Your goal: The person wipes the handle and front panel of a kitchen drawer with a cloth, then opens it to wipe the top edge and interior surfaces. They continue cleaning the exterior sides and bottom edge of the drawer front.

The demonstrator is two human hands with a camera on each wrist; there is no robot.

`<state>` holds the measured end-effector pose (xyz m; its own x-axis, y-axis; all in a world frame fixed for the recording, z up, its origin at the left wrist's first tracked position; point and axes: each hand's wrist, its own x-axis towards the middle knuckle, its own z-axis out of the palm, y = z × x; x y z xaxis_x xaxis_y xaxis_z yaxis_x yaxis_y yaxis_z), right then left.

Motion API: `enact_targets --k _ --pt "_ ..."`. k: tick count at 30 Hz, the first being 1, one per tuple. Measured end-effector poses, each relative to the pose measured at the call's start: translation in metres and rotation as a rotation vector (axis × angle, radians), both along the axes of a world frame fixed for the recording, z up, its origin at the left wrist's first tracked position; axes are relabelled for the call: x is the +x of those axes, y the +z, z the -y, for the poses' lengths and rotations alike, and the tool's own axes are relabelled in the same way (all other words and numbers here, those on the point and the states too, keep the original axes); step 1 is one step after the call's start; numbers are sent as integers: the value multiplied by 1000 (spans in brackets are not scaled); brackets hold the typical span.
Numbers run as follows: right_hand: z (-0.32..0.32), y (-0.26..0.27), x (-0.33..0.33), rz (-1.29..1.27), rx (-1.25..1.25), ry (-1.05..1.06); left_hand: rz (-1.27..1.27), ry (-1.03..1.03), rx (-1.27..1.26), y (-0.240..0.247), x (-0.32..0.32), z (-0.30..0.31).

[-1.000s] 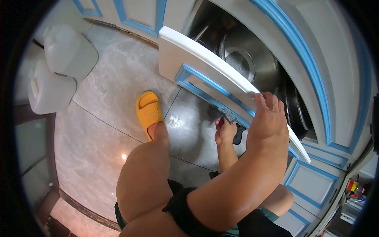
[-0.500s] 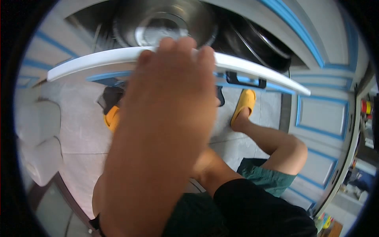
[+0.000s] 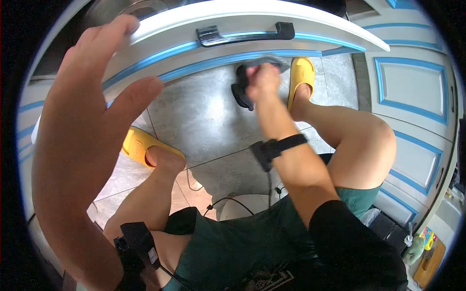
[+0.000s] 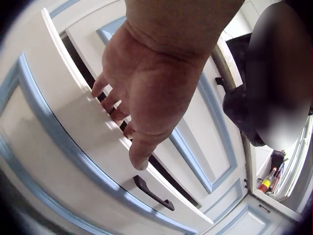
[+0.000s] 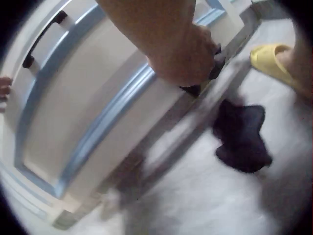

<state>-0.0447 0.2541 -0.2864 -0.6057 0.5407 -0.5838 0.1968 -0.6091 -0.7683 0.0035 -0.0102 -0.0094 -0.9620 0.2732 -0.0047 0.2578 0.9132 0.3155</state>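
A white drawer front [image 3: 340,28] with blue trim and a black handle [image 3: 245,38] stands pulled out across the top of the head view. My left hand [image 3: 80,111] rests its fingers on the drawer's top edge, thumb spread apart; the left wrist view shows this hand [image 4: 149,90] over the edge [image 4: 73,78]. Low at the drawer's outer face, my right hand [image 3: 263,83] grips a grey cloth [image 3: 272,61], blurred. In the right wrist view the right hand [image 5: 183,61] hides most of the cloth [image 5: 217,63].
A black crumpled item [image 5: 242,137] lies on the floor below the drawer. Yellow slippers [image 3: 302,77] are on both feet, either side of the right hand. Metal cookware [image 3: 141,7] shows inside the drawer. Cabinets [image 3: 412,89] stand at the right.
My left hand has shifted leftward along the drawer edge, its thumb now spread. The right hand, largely hidden half a second ago, shows with the cloth. The view has turned and both feet show.
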Motion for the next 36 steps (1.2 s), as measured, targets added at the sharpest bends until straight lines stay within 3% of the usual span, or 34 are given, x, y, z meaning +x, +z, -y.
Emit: enact_targets --k 3,6,8,10,11,12,15,18,19,21,22,25,27,28,29,31,34,36 --pt "111 -4 29 -72 -81 195 -9 34 -42 -9 0 1" --pt "181 16 33 44 -348 24 -7 51 -22 -13 -2 2" --pt "158 -1 35 32 16 290 57 118 83 -14 -2 1" --pt "111 -10 25 13 128 314 38 127 72 -17 -2 3" --pt "75 -6 18 4 53 206 29 131 66 -18 -2 4" --pt "37 4 11 -63 63 239 18 119 59 -17 -3 6" --pt "-17 20 -12 -43 20 -146 -6 75 31 -14 -6 6" --pt "33 14 0 20 75 -105 -16 37 42 -14 -8 5" --pt "61 0 12 -59 70 39 -17 24 56 -15 -9 8" --pt "135 -41 19 -302 -15 73 -20 -13 85 -19 -11 15" --pt "172 -49 23 -292 -49 51 -43 -45 74 -20 -14 17" --pt "156 -14 26 -149 -138 155 -84 -76 42 -19 -21 21" --pt "104 -15 23 -40 163 351 -64 -54 32 -16 -21 12" --pt "76 -11 21 -176 62 274 -58 -46 29 -14 -19 6" --pt "50 0 16 -90 80 253 -53 -40 30 -12 -17 4" --pt "24 12 1 -233 -94 3 -39 -33 27 -11 -16 1" --pt "53 -7 0 -172 -97 -75 -28 -24 24 -9 -14 3" --pt "92 -20 18 -285 -159 13 -28 -27 17 -9 -15 1"
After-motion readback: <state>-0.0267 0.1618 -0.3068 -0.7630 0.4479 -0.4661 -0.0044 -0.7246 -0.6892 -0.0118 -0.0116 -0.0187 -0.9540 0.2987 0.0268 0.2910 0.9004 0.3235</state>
